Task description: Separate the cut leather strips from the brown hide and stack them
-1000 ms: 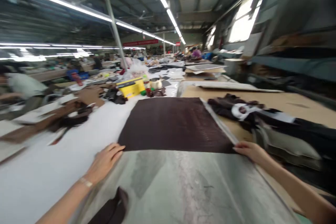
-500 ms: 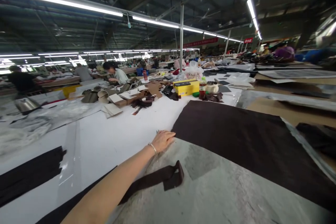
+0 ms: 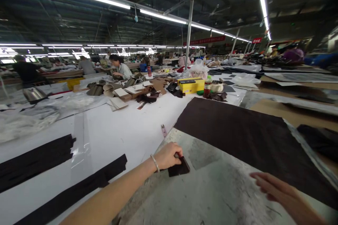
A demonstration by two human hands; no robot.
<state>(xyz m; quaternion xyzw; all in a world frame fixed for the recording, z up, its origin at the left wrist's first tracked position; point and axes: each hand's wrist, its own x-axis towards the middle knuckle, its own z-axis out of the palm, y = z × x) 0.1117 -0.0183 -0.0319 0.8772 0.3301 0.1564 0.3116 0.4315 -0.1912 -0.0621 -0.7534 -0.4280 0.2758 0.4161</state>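
My left hand (image 3: pixel 168 155), with a bracelet at the wrist, is closed on the folded end of a dark brown strip (image 3: pixel 182 168) over a worn grey board (image 3: pixel 216 197). My forearm and hand hide the rest of that strip. At the right, my right hand (image 3: pixel 280 187) hovers over the board, slightly blurred, its fingers stretched out and holding nothing. A large dark brown sheet (image 3: pixel 237 137) covers the board's far part. Pink-handled thread snips (image 3: pixel 163 130) lie on the white table (image 3: pixel 113 137) beyond my left hand.
Dark strips (image 3: pixel 39 160) lie on the table at left. Farther back are card pieces (image 3: pixel 118 103), a yellow box (image 3: pixel 191 86), a bottle (image 3: pixel 207 89) and crumpled clear plastic (image 3: pixel 31 114). Layered boards (image 3: pixel 287 109) stand at right. A person (image 3: pixel 121 70) works across the table.
My left hand has come back from the sheet's near-left corner and taken hold of the strip's folded end, uncovering the snips. My right hand has entered from the right.
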